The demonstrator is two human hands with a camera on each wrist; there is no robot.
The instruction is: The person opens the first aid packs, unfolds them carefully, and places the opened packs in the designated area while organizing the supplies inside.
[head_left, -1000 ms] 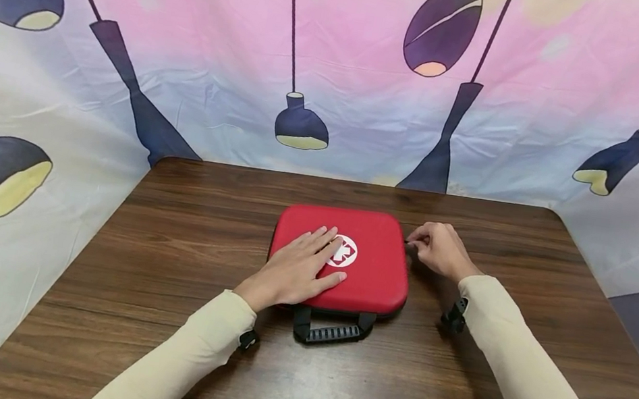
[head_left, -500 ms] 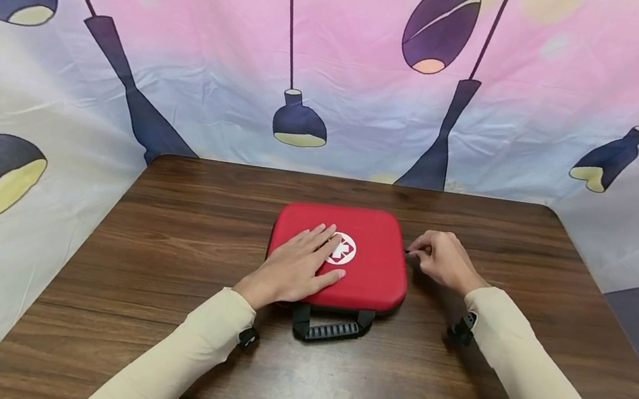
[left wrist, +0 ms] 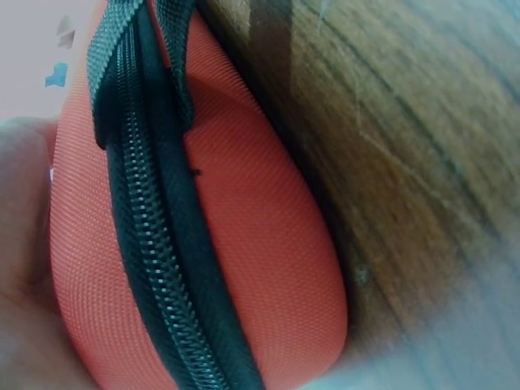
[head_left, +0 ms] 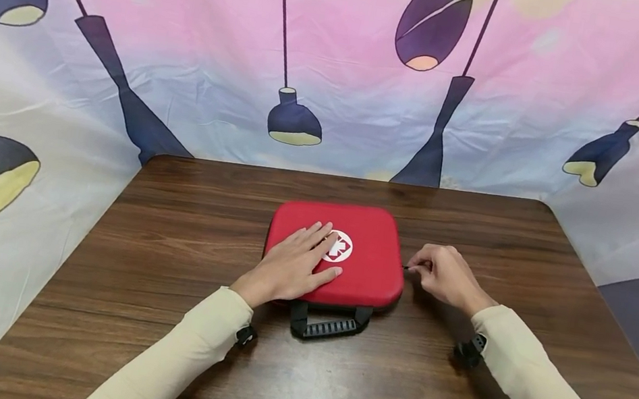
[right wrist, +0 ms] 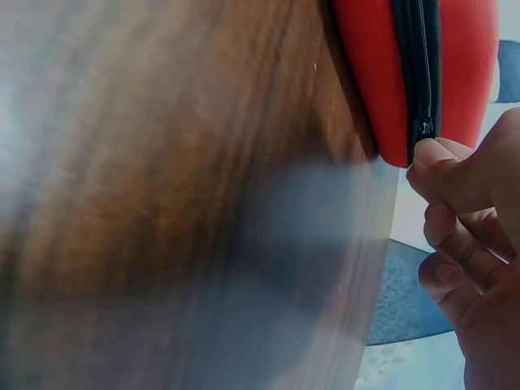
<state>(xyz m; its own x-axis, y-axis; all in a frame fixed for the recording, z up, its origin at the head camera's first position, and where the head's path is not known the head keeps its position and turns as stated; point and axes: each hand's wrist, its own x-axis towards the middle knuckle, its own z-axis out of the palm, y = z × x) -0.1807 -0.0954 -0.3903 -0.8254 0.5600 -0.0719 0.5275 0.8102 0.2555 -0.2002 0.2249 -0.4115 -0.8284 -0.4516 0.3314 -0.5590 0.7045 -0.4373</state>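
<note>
A red first-aid case (head_left: 370, 254) with a white round emblem lies flat on the wooden table, its black handle (head_left: 332, 328) toward me. My left hand (head_left: 291, 267) rests on the lid's left half, fingers spread and straight. Beside the case's right side, my right hand (head_left: 446, 275) pinches a zipper pull between thumb and forefinger; the pull itself is mostly hidden by the fingertips. In the right wrist view the zipper slider (right wrist: 425, 128) shows just above the thumb. The left wrist view has the zipper teeth (left wrist: 158, 252) meshed along the front side near the handle strap.
The brown wooden table (head_left: 164, 259) extends around the case on all sides. Behind and beside it hangs a cloth backdrop (head_left: 209, 68) printed with dark lamps. Each wrist carries a small black camera (head_left: 471, 350).
My right hand has moved toward me along the case's right side, still pinching the zipper pull. The left hand stays on the lid. The whole head view has shifted slightly.
</note>
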